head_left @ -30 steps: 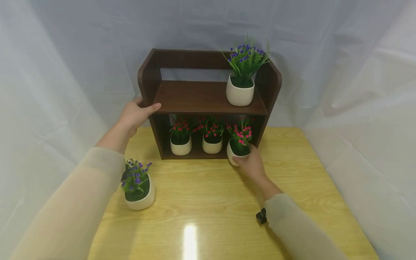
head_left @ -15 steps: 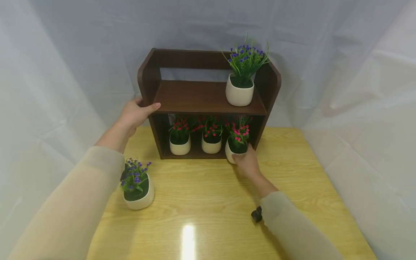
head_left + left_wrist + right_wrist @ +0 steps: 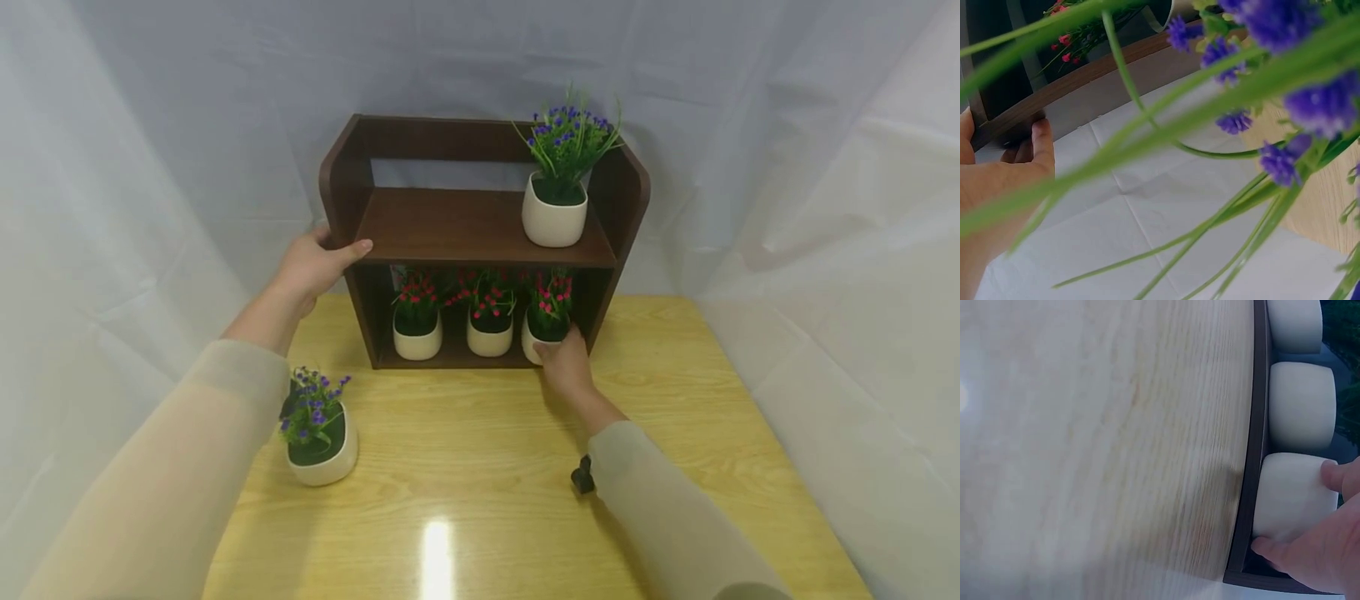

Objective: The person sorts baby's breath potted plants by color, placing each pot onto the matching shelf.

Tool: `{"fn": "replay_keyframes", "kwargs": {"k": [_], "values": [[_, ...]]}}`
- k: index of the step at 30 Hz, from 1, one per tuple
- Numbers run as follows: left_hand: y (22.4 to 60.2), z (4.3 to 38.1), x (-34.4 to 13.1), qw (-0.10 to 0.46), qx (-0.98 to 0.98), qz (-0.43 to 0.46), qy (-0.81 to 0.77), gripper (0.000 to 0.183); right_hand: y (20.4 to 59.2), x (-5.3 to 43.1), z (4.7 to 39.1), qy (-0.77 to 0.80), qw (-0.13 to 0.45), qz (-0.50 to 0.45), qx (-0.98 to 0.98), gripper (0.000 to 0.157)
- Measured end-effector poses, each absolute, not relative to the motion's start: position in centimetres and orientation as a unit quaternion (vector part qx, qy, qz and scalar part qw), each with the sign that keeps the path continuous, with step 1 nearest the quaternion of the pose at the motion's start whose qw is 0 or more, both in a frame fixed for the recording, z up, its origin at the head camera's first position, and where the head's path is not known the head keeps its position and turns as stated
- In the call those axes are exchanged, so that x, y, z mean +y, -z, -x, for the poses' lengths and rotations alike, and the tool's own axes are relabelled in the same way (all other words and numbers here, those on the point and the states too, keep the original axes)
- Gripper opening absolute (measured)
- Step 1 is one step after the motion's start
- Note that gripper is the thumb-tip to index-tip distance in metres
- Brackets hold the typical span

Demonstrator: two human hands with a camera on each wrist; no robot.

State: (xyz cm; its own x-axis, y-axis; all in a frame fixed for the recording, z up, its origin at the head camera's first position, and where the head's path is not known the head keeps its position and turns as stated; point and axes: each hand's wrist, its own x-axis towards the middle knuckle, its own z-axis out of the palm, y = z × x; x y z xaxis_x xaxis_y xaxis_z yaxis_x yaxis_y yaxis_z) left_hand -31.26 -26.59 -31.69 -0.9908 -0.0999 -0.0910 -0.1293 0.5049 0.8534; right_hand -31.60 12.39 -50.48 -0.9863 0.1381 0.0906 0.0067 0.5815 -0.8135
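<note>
My right hand grips a white flower pot with pink flowers at the right end of the lower shelf. In the right wrist view, thumb and fingers lie on either side of this pot, which sits just behind the shelf's front edge. My left hand holds the left side of the dark brown shelf unit, its thumb on the upper board's front corner. Two similar pink-flowered pots, one at the left and one in the middle, share the lower shelf.
A white pot with purple flowers stands at the right of the upper shelf. Another purple-flowered pot is on the wooden table beneath my left forearm. White sheeting surrounds the table.
My right hand has pushed the pink-flowered pot back and slightly left, from the shelf's front edge into the lower compartment. The left hand has stayed on the shelf unit.
</note>
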Motion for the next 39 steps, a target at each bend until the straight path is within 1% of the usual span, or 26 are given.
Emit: {"fn": "replay_keyframes", "kwargs": {"k": [7, 14, 21, 28, 34, 39], "values": [[31.7, 31.2, -26.6, 0.02, 0.865, 0.069, -0.496, 0.107, 50.7, 12.3, 32.7, -0.432, 0.087, 0.039, -0.897, 0.07], [31.7, 31.1, -26.5, 0.021, 0.868, 0.067, -0.492, 0.106, 50.6, 12.6, 33.5, -0.423, 0.073, 0.043, -0.902, 0.073], [31.3, 31.1, -26.4, 0.022, 0.873, 0.062, -0.484, 0.106, 50.8, 12.8, 34.2, -0.408, 0.075, 0.024, -0.91, 0.073], [31.1, 30.9, -26.4, 0.02, 0.879, 0.055, -0.473, 0.105, 50.6, 12.8, 34.5, -0.412, 0.054, 0.023, -0.909, 0.077], [30.8, 30.9, -26.1, 0.009, 0.911, 0.045, -0.41, 0.105, 49.8, 12.8, 34.2, -0.393, 0.035, 0.035, -0.918, 0.082], [30.7, 30.7, -26.3, -0.014, 0.941, 0.032, -0.336, 0.104, 48.2, 12.3, 33.8, -0.375, 0.038, 0.035, -0.926, 0.087]]}}
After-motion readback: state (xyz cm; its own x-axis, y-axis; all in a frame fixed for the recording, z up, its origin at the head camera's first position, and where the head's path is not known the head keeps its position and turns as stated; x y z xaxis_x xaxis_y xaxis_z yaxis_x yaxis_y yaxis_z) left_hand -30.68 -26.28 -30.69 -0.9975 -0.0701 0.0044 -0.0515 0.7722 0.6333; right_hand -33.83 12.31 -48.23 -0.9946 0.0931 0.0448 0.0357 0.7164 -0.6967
